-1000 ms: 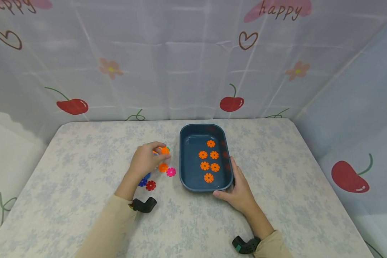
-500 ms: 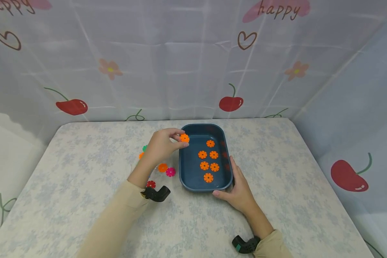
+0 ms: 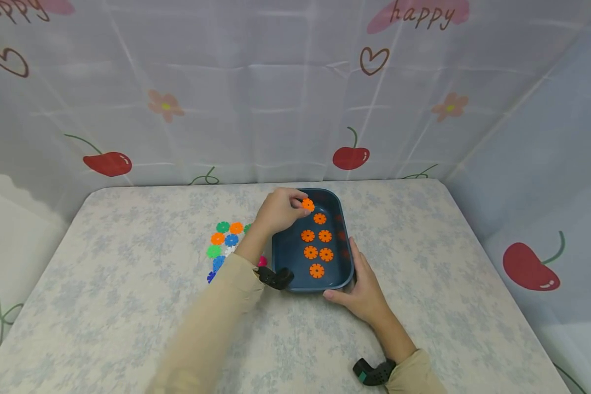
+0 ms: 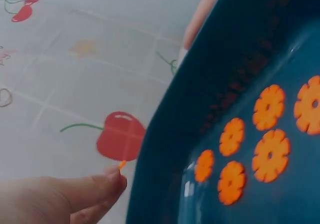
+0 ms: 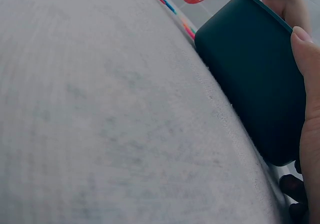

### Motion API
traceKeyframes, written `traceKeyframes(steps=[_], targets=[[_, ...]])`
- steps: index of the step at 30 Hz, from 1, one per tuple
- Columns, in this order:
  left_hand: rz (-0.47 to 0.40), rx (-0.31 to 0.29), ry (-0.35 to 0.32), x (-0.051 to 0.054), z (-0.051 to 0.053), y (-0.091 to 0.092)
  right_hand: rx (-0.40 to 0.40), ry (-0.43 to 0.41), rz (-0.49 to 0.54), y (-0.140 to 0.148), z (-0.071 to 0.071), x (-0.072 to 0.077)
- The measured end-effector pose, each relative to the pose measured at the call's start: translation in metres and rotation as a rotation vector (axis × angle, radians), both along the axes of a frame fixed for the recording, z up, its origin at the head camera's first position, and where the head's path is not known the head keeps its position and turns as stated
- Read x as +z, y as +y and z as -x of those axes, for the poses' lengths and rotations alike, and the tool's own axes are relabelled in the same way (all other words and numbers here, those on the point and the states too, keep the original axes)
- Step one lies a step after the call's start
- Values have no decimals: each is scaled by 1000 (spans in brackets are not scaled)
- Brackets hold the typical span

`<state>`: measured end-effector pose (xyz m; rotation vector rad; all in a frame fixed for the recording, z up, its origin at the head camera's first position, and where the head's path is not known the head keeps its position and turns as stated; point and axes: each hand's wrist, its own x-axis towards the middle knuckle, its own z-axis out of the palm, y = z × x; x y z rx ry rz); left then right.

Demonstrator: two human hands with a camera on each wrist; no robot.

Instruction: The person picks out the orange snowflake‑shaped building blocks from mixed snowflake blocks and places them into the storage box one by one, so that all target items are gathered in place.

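Observation:
My left hand pinches an orange flower-shaped disc between thumb and fingertips, over the far part of a dark blue rectangular tray. The left wrist view catches only the thin edge of that orange disc at the fingertips. Several matching orange discs lie flat on the tray's floor. At the tray's near right corner, my right hand grips it, thumb at the front and fingers along the right side. In the right wrist view the thumb rests at the rim.
Left of the tray, several loose discs in green, orange, blue and other colours lie on the patterned tablecloth. My left forearm partly hides them. A printed curtain hangs behind the table.
My left hand has carried the orange disc rightward from the loose discs, across the tray's left rim to above its far part. The right hand keeps its place on the tray.

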<state>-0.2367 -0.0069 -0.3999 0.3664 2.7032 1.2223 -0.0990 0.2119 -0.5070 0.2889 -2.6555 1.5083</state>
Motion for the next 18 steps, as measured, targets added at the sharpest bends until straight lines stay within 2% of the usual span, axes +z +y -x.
traceKeyframes(steps=[5,10,13,18], targets=[[62,60,-37,-8,0,13,10,14,-7,0,-1,1],[150,93,-41,-15,0,22,15,18,-9,2,0,-2],[227,95,-24,-17,0,27,18,17,1,3,1,-3],[387,65,29,-21,-2,33,17,17,-5,2,0,-2]])
